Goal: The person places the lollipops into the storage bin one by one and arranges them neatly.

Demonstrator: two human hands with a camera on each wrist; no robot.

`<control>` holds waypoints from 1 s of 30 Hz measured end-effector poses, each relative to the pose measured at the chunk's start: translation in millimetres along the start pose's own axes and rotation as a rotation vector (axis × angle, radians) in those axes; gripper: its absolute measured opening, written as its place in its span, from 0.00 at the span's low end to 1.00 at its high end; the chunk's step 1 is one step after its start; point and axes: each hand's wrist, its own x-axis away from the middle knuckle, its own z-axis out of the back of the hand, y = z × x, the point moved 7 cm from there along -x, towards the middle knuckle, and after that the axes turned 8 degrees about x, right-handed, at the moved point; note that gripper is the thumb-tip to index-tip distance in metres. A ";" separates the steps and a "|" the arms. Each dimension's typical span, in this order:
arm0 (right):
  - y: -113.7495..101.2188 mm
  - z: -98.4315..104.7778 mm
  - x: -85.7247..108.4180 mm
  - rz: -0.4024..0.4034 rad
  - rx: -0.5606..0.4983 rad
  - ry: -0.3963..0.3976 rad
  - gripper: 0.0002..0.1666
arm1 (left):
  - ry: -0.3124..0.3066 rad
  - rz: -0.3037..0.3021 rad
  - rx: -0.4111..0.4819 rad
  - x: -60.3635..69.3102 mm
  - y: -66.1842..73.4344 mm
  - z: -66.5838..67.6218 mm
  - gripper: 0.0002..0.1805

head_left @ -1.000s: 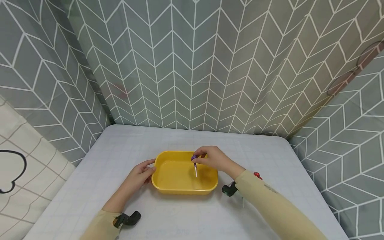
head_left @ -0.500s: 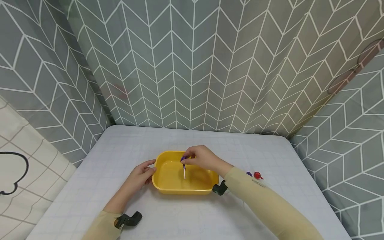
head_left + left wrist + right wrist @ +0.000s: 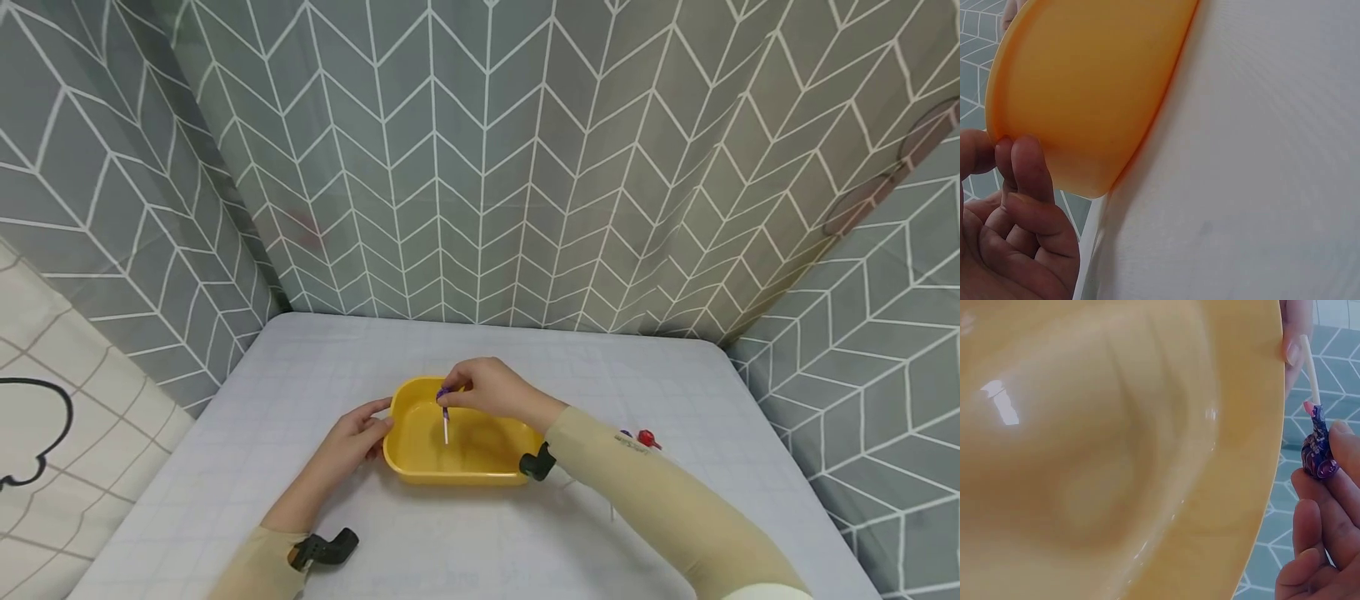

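A yellow plastic tray [image 3: 457,478] sits on the white table. My left hand [image 3: 354,435] pinches its left rim, with the fingertips against the tray wall [image 3: 1085,112] in the left wrist view. Over the tray's left half, my right hand [image 3: 491,388] holds a lollipop [image 3: 1317,447] in a purple wrapper by its candy end. Its white stick [image 3: 446,431] points down and stays above the tray floor. Between thumb and fingers the wrapper shows clearly in the right wrist view. No candy shows inside the visible part of the tray.
A red-wrapped lollipop [image 3: 647,438] lies on the table to the right, past my right sleeve [image 3: 637,467]. A purple one [image 3: 626,432] is mostly hidden by that sleeve. Grey patterned curtains [image 3: 480,167] stand behind the table and at both sides.
My right hand has carried the purple lollipop leftward over the tray, from its right half to its left. The left hand stays at the rim. The sleeve has uncovered more of the red lollipop.
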 end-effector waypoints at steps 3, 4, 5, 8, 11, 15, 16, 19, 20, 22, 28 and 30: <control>-5.2 -2.3 -6.8 0.009 0.002 0.001 0.10 | 0.003 -0.001 -0.001 -0.2 0.1 0.0 0.26; -6.4 -3.3 -9.2 0.009 0.007 0.002 0.11 | 0.004 -0.001 0.001 -0.3 0.2 0.0 0.25; -7.6 -4.3 -11.6 0.012 0.009 0.003 0.11 | 0.003 0.002 0.003 -0.5 -0.2 -0.2 0.26; -11.0 -7.8 -17.3 0.020 0.034 0.004 0.12 | -0.008 -0.003 0.012 -1.5 -1.7 -1.1 0.26; -12.9 -11.5 -22.3 0.019 0.071 0.002 0.12 | -0.024 -0.024 0.021 -2.2 -2.2 -2.3 0.27; -14.1 -17.0 -27.5 0.008 0.089 -0.005 0.12 | -0.022 -0.036 0.015 -2.2 -3.5 -2.7 0.27; -14.2 -18.5 -28.6 0.005 0.088 -0.007 0.12 | -0.017 -0.035 0.008 -1.7 -3.5 -2.7 0.27; -14.6 -22.7 -32.3 -0.003 0.096 -0.012 0.11 | 0.000 -0.027 -0.011 2.0 0.5 -3.4 0.26; -15.3 -23.6 -33.6 -0.001 0.100 -0.010 0.11 | 0.006 -0.026 -0.015 4.2 3.9 -4.0 0.25; -17.2 -25.3 -36.3 0.007 0.113 -0.010 0.11 | 0.007 -0.036 -0.027 8.5 11.5 -5.2 0.25; -17.1 -34.3 -45.0 0.009 0.136 -0.045 0.10 | -0.021 -0.069 -0.014 12.7 21.6 -6.1 0.26; -16.0 -36.4 -47.2 0.003 0.157 -0.052 0.10 | -0.023 -0.059 -0.002 8.7 15.6 -4.9 0.26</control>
